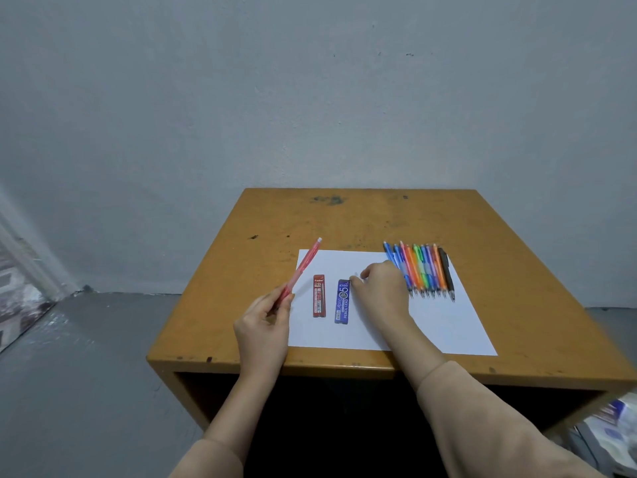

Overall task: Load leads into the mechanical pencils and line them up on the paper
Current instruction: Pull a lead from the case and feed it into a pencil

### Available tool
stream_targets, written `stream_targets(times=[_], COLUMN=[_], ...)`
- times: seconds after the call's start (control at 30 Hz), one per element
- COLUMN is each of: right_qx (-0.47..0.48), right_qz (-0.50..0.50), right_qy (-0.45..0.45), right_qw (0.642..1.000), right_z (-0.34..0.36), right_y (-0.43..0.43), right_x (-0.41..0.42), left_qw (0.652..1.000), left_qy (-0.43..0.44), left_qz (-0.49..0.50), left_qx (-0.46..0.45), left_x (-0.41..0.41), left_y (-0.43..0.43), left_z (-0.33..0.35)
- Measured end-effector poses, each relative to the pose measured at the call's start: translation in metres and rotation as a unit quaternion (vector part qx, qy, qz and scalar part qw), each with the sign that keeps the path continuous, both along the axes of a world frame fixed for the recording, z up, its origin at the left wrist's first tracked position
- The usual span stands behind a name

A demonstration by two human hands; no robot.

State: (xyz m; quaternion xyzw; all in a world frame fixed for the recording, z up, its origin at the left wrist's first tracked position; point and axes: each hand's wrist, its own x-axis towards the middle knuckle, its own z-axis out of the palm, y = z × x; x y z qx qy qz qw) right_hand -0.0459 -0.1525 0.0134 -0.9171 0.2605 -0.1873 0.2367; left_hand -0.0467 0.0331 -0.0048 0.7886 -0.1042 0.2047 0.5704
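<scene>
My left hand point(267, 317) grips a red mechanical pencil point(303, 267) by its lower end, the eraser end pointing up and away. A red lead case point(319, 296) and a blue lead case point(342, 301) lie side by side on the white paper point(444, 326). My right hand point(379, 288) rests on the paper just right of the blue case, fingertips curled at its top corner; whether they pinch anything is not visible. Several coloured mechanical pencils point(422, 270) lie in a row on the paper's far right part, tips toward me.
The paper lies on a small scuffed wooden table point(362, 215) standing against a grey wall. Grey floor lies to the left. Blurred white and blue items point(610, 429) sit low at the right, beside the table's edge.
</scene>
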Motion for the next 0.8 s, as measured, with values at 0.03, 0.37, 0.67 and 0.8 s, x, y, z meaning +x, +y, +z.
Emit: stream_targets(times=[0.03, 0.37, 0.67, 0.8], right_qx=[-0.003, 0.092, 0.294, 0.43], right_qz=[-0.001, -0.01, 0.05, 0.098], right_qy=[0.002, -0.044, -0.147, -0.184], right_qw=[1.0, 0.995, 0.943, 0.879], right_z=[0.001, -0.002, 0.031, 0.048], right_y=[0.001, -0.002, 0.008, 0.012], right_x=[0.0, -0.004, -0.019, -0.021], left_qw=[1.0, 1.0, 0.999, 0.999], left_qy=[0.0, -0.004, -0.024, -0.038], left_qz=[-0.001, -0.007, -0.02, -0.025], left_qx=[0.002, 0.006, 0.015, 0.023], left_x=[0.0, 0.0, 0.002, 0.003], left_y=[0.0, 0.0, 0.0, 0.0], left_z=[0.0, -0.001, -0.004, -0.005])
